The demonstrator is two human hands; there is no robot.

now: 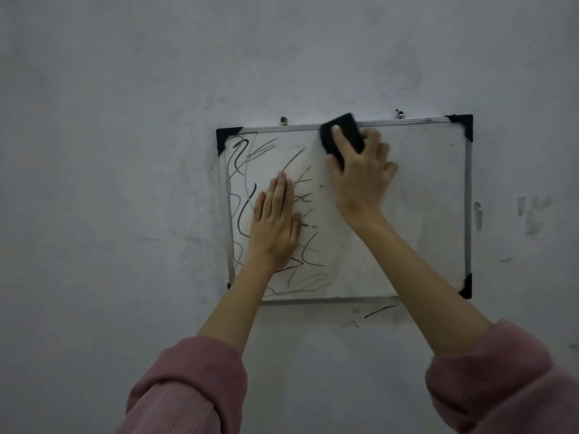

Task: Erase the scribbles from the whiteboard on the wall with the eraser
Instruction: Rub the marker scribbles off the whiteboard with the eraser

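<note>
A gray, smudged wall (125,151) fills the view, and on it hangs the whiteboard (407,214), a metal-framed rectangle with black corner caps, its long side running level and the whole board tipped slightly, its right end higher. Two screws sit just above its top edge. Black scribbles (241,170) cover the board's left part; the right part is wiped nearly clean, with faint gray haze.

Both arms reach up from pink sleeves (188,389) toward the board. The left hand (275,223) lies flat on the board's left part, over the scribbles, fingers straight, together and pointing up, palm pressed to the surface. The right hand (360,177) is up at the board's top edge near the middle, wrist bent left, gripping the eraser (341,136) with fingers curled round its right side and the thumb across its face.

The eraser is a black block, its long axis tilted, upper end leaning left, overlapping the top frame.
</note>
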